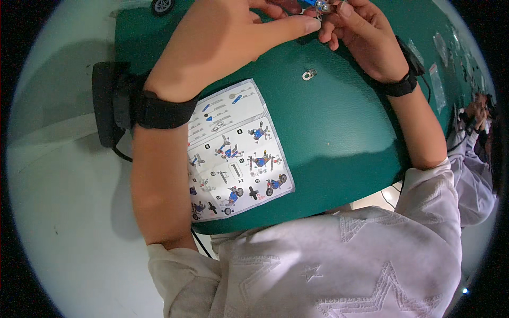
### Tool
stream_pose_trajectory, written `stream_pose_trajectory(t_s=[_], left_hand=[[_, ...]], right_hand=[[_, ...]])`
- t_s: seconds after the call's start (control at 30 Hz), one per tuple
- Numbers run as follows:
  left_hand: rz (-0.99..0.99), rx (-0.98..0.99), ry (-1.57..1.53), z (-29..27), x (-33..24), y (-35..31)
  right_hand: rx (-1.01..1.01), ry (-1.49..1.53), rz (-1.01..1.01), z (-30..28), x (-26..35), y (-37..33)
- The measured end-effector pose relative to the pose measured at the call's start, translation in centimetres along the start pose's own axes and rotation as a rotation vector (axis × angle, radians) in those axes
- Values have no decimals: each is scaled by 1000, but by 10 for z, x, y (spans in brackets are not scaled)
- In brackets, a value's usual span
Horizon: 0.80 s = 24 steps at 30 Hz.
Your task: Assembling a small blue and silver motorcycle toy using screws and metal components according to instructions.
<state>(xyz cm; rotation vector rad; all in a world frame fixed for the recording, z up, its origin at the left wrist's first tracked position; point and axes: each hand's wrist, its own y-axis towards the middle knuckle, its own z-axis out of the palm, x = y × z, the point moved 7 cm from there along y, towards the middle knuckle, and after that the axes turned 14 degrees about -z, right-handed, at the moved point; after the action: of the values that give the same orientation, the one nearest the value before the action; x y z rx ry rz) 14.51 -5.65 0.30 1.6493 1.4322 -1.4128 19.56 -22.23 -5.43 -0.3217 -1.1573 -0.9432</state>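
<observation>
head – blue part (309, 2) between hands (228, 37) (371, 40)

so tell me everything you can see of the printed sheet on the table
The printed sheet looks like white paper, with small drawings of a motorcycle-like model and its parts in blue, black, grey and red. It lies roughly flat on the green table, near the edge by the person's body, its lower edge sloping up toward the right. The left forearm and its black wristband hide its left side; whether they touch it is unclear.
</observation>
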Motion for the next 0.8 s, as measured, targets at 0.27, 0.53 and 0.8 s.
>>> stream_pose_trajectory(t_s=[0.27,0.53,0.8], left_hand=[[76,-188,169,4,-6,-6],[71,-119,110,2,21,4],[-6,-39,-71,8,28,10]], right_hand=[[-13,-19,16,-1,-2,0],[56,-220,-14,-3,-4,-4],[80,-203,-50,3,2,-3]])
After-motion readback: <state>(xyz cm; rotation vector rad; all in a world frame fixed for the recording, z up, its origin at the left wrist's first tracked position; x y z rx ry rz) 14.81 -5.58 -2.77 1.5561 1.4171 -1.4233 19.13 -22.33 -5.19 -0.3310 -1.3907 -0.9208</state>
